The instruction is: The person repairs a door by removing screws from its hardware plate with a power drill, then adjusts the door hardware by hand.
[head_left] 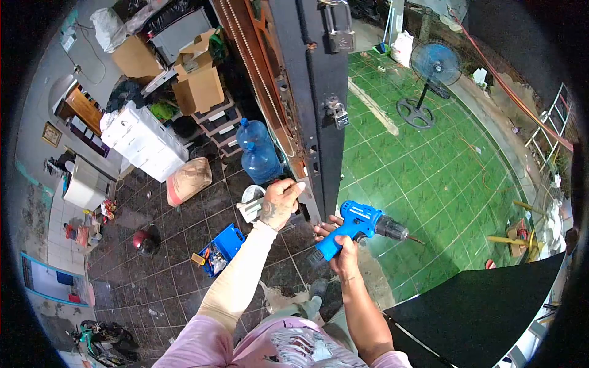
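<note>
My right hand (345,256) grips a blue cordless drill (359,219) by its handle, some fingers showing beyond it. The drill's black chuck and thin bit point right, away from the door. My left hand (281,202) has its fingers curled in beside the wooden door frame (293,145); whether something small sits in them is hidden. Between the two hands is the lower end of a dark metal door (328,147). A padlock (339,115) hangs from a latch on the door, and a larger padlock (341,38) sits higher up.
Left of the frame stand large blue water bottles (260,161), a white bucket (253,195) and a blue toolbox (228,244) with tools. A sack (189,181) lies on the dark tiles. Over the green tiles stands a fan (434,64); a black panel (478,313) is at lower right.
</note>
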Motion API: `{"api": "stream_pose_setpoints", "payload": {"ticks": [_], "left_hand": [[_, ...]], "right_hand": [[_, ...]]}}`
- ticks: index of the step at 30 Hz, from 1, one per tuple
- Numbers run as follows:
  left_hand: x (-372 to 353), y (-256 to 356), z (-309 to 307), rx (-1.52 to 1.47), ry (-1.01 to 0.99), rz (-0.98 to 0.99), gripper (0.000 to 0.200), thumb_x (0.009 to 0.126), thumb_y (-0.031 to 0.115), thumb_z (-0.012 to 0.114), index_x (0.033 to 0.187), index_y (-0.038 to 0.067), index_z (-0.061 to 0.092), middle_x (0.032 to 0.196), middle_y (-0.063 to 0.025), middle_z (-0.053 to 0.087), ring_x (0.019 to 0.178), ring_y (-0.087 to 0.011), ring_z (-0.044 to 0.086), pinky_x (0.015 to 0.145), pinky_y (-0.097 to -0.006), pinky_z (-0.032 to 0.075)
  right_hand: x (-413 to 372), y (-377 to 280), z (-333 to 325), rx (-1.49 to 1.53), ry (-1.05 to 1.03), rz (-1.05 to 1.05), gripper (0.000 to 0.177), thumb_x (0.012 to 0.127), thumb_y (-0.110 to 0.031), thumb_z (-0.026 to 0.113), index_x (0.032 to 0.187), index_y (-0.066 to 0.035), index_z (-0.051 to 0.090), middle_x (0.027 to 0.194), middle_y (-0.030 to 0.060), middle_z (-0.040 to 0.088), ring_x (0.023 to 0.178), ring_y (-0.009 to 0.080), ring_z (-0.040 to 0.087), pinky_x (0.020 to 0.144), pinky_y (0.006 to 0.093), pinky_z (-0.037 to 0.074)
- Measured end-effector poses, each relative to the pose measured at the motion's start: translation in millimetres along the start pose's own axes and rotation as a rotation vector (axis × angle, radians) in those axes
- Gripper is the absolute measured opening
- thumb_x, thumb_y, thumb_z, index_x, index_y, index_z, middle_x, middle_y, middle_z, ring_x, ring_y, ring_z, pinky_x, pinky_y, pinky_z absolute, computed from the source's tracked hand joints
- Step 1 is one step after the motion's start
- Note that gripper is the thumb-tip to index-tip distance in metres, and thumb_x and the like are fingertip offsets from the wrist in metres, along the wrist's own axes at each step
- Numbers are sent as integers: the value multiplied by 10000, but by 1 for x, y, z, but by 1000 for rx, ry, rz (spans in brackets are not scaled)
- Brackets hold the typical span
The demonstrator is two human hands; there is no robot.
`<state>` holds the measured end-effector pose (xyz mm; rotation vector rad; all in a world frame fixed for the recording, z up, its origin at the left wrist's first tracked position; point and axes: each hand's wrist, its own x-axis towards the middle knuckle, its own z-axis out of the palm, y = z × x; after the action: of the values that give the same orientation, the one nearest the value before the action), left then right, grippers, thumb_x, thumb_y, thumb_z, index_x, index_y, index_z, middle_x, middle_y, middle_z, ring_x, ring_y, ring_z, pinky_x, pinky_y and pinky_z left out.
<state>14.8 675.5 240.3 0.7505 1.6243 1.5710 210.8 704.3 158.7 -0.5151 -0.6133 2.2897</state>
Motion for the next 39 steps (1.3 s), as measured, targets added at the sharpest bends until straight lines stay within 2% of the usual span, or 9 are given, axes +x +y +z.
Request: {"api": "stream_pose_setpoints", "payload": {"ticks": [5,8,14,19,24,28,31,35,39], "left_hand": [[-12,-17,16,-288,43,-109,272,987,299,570,909,40,602,826,-6,576,472,-33,417,417,-224,365],[-20,-22,25,-344,47,-166,302,986,327,567,925,33,596,751,26,513,470,-35,351,412,-226,339],[-47,-20,39,-560,-168,-259,392,958,412,584,935,22,620,630,88,319,536,-50,322,483,-227,297],[-80,-40,37,-631,-448,-229,688,866,562,624,1205,-30,537,731,57,405,629,-60,378,541,-234,352],[-94,-40,38,-529,-277,-468,217,906,67,578,1117,54,529,762,33,454,575,-61,371,495,-237,340],[-92,-43,25,-720,-413,-657,243,970,251,512,1021,30,599,655,28,451,534,-80,397,463,-241,337],[-93,-34,29,-635,-287,-721,290,965,286,530,1021,13,611,668,6,519,533,-95,464,446,-249,353],[-95,-20,36,-375,-418,-516,218,923,207,598,955,-2,652,678,-15,566,513,-82,498,418,-227,344],[-96,-27,28,-325,-325,-556,218,918,202,618,971,-3,667,678,4,567,513,-65,499,409,-212,335]], "right_hand": [[-10,-4,-11,16,23,-24,718,730,-235,615,1350,41,380,1187,237,560,1093,359,621,902,446,537],[-16,-10,-15,-25,55,28,701,730,-228,605,1343,38,392,1181,233,556,1096,360,620,900,445,537],[-4,-8,-27,26,28,39,655,718,-192,575,1313,36,426,1109,213,589,987,341,652,862,430,545],[18,-18,-36,61,-20,-43,581,730,-130,544,1280,30,452,954,181,653,869,285,654,826,408,545],[33,-37,-31,-46,-64,-80,576,719,-133,551,1264,36,468,940,144,660,858,248,650,817,394,547],[40,-47,-26,-144,-182,-133,620,694,-161,583,1267,44,467,934,125,657,851,244,652,815,379,544],[35,-54,-16,-239,-195,-121,673,662,-191,611,1273,54,475,920,115,655,844,239,652,815,370,540],[37,-50,-10,-314,-218,-158,694,622,-210,624,1257,37,494,914,121,659,860,244,657,819,389,550],[39,-46,-4,-217,-259,-137,757,624,-221,656,1305,44,458,1092,168,642,946,281,662,841,407,557]]}}
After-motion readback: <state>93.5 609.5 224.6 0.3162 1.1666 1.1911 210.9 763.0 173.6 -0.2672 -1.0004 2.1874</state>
